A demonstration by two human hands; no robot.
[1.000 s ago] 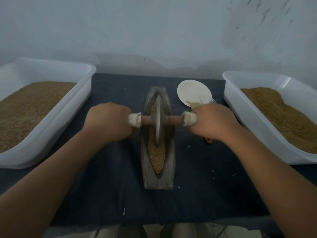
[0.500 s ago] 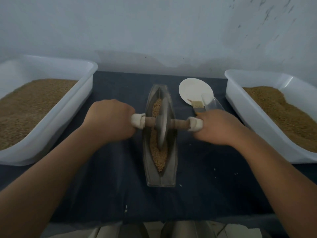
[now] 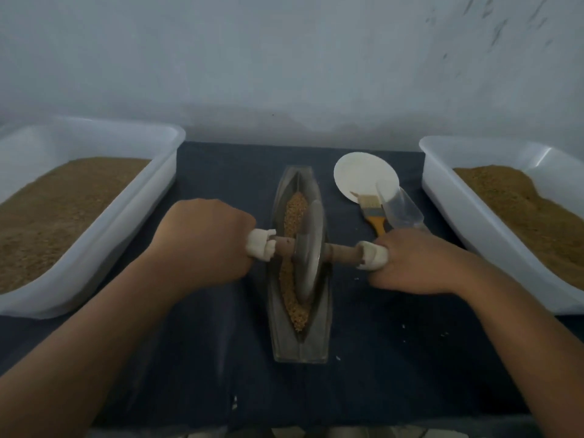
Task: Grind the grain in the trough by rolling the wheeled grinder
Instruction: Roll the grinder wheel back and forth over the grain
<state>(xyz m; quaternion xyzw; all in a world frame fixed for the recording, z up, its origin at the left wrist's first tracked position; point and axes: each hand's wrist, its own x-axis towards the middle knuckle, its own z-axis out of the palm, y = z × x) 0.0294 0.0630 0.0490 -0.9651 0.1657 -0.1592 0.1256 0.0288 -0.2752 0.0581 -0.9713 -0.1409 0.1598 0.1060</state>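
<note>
1. Head view: trough (image 3: 300,346), boat-shaped, lies between the two hands; contents: a strip of grain (image 3: 295,210) along its channel.
2. Wheeled grinder (image 3: 311,245): disc stands upright in the trough on the grain.
3. Left hand (image 3: 202,245): fingers curled round the axle's left white-wrapped end.
4. Right hand (image 3: 417,263): fingers curled round the right end.
5. Left tub (image 3: 104,257), outboard of the left hand: brown granular fill (image 3: 57,210).
6. Right tub (image 3: 458,210), outboard of the right hand: brown heap (image 3: 521,210).
7. Just beyond the right hand: white dish (image 3: 363,175), brush (image 3: 373,213), clear scoop (image 3: 401,207).
</note>
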